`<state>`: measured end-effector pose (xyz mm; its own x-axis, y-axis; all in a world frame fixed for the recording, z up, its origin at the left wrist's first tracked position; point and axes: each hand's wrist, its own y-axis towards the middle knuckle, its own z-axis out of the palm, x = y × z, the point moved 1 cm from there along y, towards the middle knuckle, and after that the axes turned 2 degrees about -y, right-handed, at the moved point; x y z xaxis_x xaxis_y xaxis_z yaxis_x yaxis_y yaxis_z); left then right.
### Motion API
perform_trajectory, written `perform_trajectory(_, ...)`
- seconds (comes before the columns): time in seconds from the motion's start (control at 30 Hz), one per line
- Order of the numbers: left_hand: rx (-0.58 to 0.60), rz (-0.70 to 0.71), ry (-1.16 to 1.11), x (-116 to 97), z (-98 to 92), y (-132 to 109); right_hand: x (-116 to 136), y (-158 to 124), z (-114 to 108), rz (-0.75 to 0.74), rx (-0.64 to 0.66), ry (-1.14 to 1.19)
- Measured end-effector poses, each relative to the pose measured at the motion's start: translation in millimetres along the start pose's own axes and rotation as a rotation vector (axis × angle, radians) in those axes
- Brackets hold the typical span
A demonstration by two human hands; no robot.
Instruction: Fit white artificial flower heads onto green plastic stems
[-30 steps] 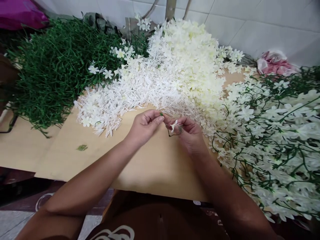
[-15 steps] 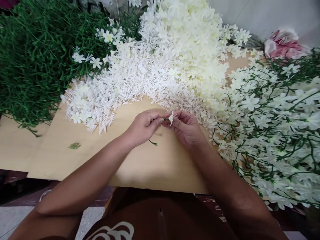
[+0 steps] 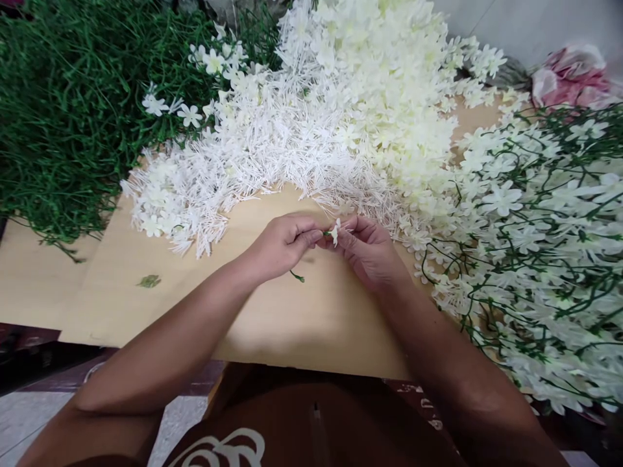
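Observation:
My left hand [image 3: 291,243] pinches a green artificial stem [image 3: 296,277], whose lower end sticks out below my fingers. Close against it, my right hand [image 3: 367,246] has thumb and fingertips closed on a small white artificial flower [image 3: 335,232]. The flower sits at the stem's upper tip, between the two hands. Whether it is fixed on the stem I cannot tell, as fingers cover part of the join. Just beyond my hands lies a heap of thin white stamen pieces [image 3: 272,149].
Green stems [image 3: 73,117] are piled at the left. Loose cream petals [image 3: 389,84] rise at the back, and stemmed white flowers [image 3: 545,272] spread at the right. A green scrap [image 3: 148,281] lies on the cardboard [image 3: 160,318]. A pink and white bag [image 3: 574,78] is far right.
The view has shifted slightly, so the piles appear a little farther right. Both hands keep nearly the same pose, and the flower at the stem tip has turned slightly.

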<state>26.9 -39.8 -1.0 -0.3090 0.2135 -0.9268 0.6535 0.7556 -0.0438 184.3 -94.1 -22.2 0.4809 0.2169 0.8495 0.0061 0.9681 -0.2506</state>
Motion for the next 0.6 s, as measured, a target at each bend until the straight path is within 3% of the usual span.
perform_trajectory(0.3,0.059,0.016,-0.054,2.5,-1.3,-1.3,1.8,-0.8,1.7,-0.178,0.012,-0.255)
perform_trajectory(0.6,0.122,-0.020,-0.073,8.5,1.7,-1.0,-3.2,-3.1,0.4,-0.144,-0.002,-0.357)
